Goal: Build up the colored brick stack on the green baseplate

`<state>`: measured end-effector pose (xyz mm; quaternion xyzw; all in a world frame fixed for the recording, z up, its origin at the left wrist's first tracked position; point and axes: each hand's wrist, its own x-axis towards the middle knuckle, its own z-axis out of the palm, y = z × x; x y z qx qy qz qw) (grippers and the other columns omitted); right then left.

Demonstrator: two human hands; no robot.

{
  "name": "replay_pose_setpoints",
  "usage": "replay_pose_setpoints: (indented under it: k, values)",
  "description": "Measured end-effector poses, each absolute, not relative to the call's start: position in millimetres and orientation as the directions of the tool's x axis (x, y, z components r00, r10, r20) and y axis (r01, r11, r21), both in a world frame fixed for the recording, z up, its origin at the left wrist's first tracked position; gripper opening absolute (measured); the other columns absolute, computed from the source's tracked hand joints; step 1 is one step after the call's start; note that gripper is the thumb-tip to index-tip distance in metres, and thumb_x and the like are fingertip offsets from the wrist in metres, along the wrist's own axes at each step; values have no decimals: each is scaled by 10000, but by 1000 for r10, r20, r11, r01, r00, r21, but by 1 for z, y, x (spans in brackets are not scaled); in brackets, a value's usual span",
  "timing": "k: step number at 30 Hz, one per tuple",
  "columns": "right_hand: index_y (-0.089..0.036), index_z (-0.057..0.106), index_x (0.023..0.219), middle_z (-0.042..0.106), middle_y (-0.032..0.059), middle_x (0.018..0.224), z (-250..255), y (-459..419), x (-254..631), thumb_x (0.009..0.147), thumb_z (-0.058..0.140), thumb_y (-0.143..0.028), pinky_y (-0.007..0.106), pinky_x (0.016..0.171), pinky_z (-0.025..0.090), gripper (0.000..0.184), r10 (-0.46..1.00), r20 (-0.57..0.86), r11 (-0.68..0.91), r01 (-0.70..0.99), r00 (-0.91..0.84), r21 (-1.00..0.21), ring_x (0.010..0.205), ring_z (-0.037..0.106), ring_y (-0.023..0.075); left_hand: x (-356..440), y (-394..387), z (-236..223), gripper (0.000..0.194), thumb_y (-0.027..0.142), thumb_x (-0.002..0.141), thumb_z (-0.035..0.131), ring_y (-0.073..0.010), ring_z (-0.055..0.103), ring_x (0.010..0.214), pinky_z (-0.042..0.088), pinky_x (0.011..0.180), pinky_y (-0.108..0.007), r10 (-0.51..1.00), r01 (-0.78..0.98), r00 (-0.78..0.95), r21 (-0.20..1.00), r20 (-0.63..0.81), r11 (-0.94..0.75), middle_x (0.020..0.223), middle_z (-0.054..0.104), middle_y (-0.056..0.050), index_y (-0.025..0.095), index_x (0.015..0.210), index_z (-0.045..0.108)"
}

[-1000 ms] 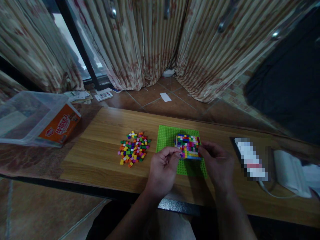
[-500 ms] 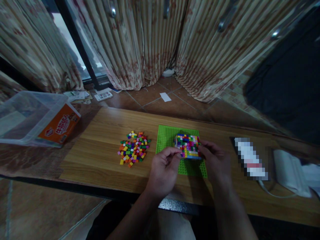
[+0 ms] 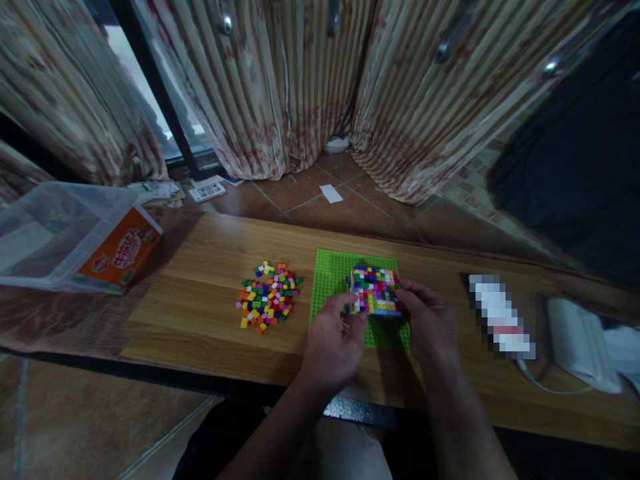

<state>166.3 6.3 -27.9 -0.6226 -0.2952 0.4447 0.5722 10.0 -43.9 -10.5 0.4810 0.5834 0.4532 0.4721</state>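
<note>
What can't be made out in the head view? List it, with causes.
Head view:
Block build: near-left corner, covered by the left hand; underside, facing away.
Phone: screen, pixelated.
Clear tub: far-left end, cut off by the picture's edge.
Loose bricks: exact count, too small and crowded.

From the bottom edge of my view, my bare left forearm (image 3: pixel 280 430) slants inward to the right, while my right forearm (image 3: pixel 465 420) rises more steeply, leaning left. My left hand (image 3: pixel 334 343) has its index finger bent above the thumb, with a small gap between them. My right hand (image 3: pixel 431 323) faces it, a little higher, thumb and fingers pointing inward.
</note>
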Motion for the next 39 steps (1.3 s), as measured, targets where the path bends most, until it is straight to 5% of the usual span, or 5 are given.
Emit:
replay_pose_setpoints:
  k: [10,18,28,34,39]
  values:
    - [-188,714,798,710,-19,709,-28,5,164,579,820,-332,264,613,520,283,900,-203,-151,-161,386,-975,613,628,127,11,-44,-10,254,256,866,582,-165,634,807,488,624,-252,992,178,-84,978,-91,105,960,659,-65,183,1100,645]
    - [-195,723,831,717,1,735,-31,7,166,646,746,-381,256,576,509,263,866,-177,-162,-71,468,-984,611,632,132,14,-46,-11,485,271,863,582,-172,646,706,510,624,-292,980,152,-53,969,-189,195,1000,705,-96,160,1335,545]
    - [-187,742,893,703,-1,749,-35,-3,167,686,724,-385,228,498,467,287,849,-206,-284,91,486,-955,632,627,142,17,-48,-19,549,234,805,645,-257,654,1081,560,864,-361,996,157,-64,985,-58,67,1236,677,-115,207,1346,554]
    - [-179,740,1023,713,33,843,-26,-7,158,753,694,-366,300,605,517,331,822,80,-137,332,564,-933,720,650,189,23,-49,-18,495,239,825,630,-229,677,984,562,859,-354,988,106,-130,989,-85,99,1194,677,-115,179,1313,568]
    - [-198,731,936,721,63,915,-11,-22,125,802,685,-414,395,824,543,259,843,293,116,379,451,-918,847,678,223,17,-53,1,309,221,920,530,-189,657,965,556,841,-322,910,77,-362,979,205,-190,1135,681,-106,176,1212,620]
